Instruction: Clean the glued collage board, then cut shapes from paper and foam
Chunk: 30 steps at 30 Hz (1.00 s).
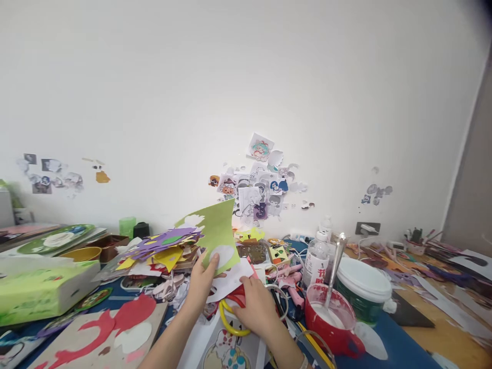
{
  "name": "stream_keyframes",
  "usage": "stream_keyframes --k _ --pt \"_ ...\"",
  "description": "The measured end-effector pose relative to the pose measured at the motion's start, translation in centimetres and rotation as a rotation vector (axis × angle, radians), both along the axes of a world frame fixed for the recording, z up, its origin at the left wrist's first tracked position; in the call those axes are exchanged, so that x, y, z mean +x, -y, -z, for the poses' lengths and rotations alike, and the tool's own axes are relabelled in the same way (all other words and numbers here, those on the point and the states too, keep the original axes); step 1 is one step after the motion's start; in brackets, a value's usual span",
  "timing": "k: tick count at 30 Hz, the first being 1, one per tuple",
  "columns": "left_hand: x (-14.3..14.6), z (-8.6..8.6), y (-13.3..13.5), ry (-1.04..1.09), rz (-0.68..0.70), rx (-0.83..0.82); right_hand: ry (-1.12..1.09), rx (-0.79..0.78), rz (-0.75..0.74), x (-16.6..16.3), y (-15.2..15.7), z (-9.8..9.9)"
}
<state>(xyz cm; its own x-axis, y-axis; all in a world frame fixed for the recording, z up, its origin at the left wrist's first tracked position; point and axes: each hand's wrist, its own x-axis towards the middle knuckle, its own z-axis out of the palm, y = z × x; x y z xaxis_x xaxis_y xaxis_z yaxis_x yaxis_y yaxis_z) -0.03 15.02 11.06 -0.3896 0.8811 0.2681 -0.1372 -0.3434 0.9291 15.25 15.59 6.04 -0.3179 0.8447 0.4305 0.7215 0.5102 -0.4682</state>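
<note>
My left hand is closed on a green sheet of paper that has pieces cut out of it, with the thumb on its lower part. Just below and to the right, a white sheet of paper with cut-outs lies behind the green one. My right hand has its fingers curled at that white sheet's right edge, where some pink paper shows too. Under the right hand is a yellow loop beside a red one. Below them lies a printed picture of a cartoon figure.
Coloured paper scraps pile up to the left. A grey board bears red cut shapes. On the right stand a red cup of white paste with a spoon, a plastic bottle and a lidded tub. Tissues sit far left.
</note>
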Motion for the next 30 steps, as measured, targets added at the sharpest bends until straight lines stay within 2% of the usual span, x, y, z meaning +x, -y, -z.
stream_keyframes --k 3,7,10,14,17,20,23,26,30 --pt "-0.6 -0.2 0.0 0.039 -0.027 0.04 0.202 -0.076 0.016 -0.4 0.3 0.3" --pt "-0.8 -0.1 0.0 0.044 -0.045 0.069 0.266 -0.091 -0.044 -0.9 0.3 0.3" --pt "-1.0 -0.3 0.1 0.038 -0.062 0.103 0.231 -0.125 -0.064 -0.8 0.1 0.3" --pt "-1.4 -0.8 0.5 0.061 -0.107 0.145 -0.053 -0.281 -0.118 -0.3 -0.6 0.8" --pt "-1.6 -1.3 1.0 0.093 -0.05 0.177 -0.389 -0.532 -0.196 -0.1 -1.3 1.1" --pt "-1.6 -1.7 1.4 0.12 0.019 0.197 -0.765 -0.789 -0.354 0.2 -1.5 0.7" --pt "-1.6 -1.8 1.5 0.133 0.002 0.212 -1.087 -0.923 -0.543 0.6 -1.2 -0.1" --pt "-1.6 -1.5 1.4 0.14 -0.014 0.223 -1.186 -1.019 -0.701 1.0 -0.8 -0.9" --pt "-1.4 -0.8 1.0 0.073 -0.014 0.2 -1.215 -1.034 -0.825 1.1 -0.1 -1.5"
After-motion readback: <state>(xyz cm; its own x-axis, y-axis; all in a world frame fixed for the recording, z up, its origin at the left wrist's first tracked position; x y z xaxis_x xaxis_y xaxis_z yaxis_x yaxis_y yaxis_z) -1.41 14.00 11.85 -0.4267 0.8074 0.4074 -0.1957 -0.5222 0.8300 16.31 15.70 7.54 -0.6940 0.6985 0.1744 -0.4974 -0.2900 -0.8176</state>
